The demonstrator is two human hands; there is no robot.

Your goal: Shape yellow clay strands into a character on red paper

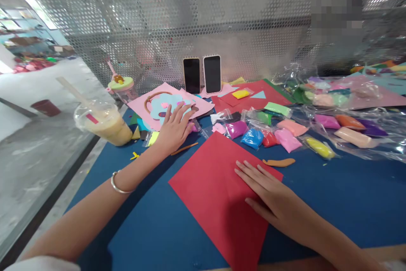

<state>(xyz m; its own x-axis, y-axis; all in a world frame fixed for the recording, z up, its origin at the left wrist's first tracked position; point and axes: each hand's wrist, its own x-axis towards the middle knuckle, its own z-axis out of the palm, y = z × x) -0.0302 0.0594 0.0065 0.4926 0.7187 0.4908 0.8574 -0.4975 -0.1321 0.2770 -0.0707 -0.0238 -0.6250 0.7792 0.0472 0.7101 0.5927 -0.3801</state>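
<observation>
A red sheet of paper (209, 182) lies turned cornerwise on the blue table in front of me. My right hand (266, 190) rests flat on its right side, fingers stretched out and holding nothing. Farther forward and to the left, my left hand (176, 129) reaches to the near edge of a pink sheet (139, 104) with a light blue shape on it, its fingers spread. Whether its fingertips touch that sheet I cannot tell. Close to my left wrist lies a thin brown stick (184, 149). An orange-brown plastic modelling knife (279, 162) lies beyond my right hand.
Several bags of coloured clay (252, 138) spread across the middle and right. Two phones (212, 74) lean against the perforated metal panel (209, 9). A plastic cup with a straw (103, 123) stands at the table's left edge, near a lidded cup (123, 89). Red paper (272, 97) lies behind.
</observation>
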